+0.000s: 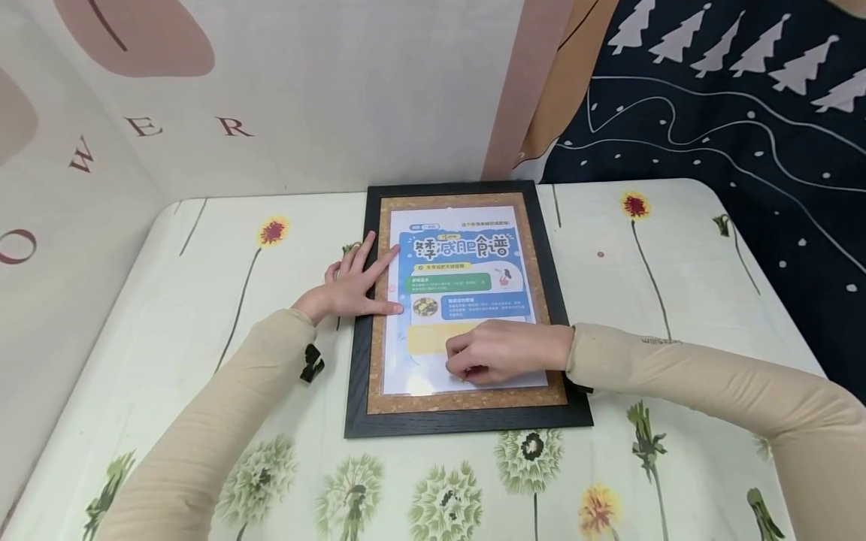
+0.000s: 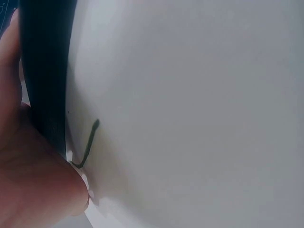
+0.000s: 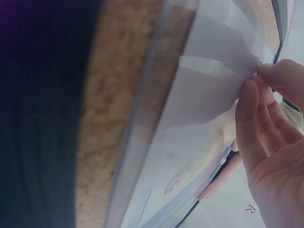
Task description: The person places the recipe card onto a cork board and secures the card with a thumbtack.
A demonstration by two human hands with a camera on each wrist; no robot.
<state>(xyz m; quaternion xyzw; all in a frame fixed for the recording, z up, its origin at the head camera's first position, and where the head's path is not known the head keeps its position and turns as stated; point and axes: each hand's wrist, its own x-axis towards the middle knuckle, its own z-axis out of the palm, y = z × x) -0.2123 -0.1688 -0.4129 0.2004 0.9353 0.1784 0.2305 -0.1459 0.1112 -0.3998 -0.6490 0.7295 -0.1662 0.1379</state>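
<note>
A black frame (image 1: 468, 429) with a cork board (image 1: 467, 403) inside lies on the table, and a laminated blue-and-white poster (image 1: 463, 225) covers most of the cork. My left hand (image 1: 355, 285) rests spread over the frame's left side, its thumb and index fingertip on the poster's left edge. My right hand (image 1: 497, 349) is over the lower part of the poster, fingers curled. In the right wrist view its thumb and index fingertips (image 3: 248, 92) pinch a tiny shiny thing right at the poster's glossy surface; its kind I cannot tell.
The frame lies on a flower-printed tablecloth (image 1: 271, 421), its top edge close to the pale wall cloth (image 1: 325, 98). A dark cloth with white trees (image 1: 710, 135) hangs at the back right. A small pinkish dot (image 1: 601, 254) shows on the tablecloth right of the frame.
</note>
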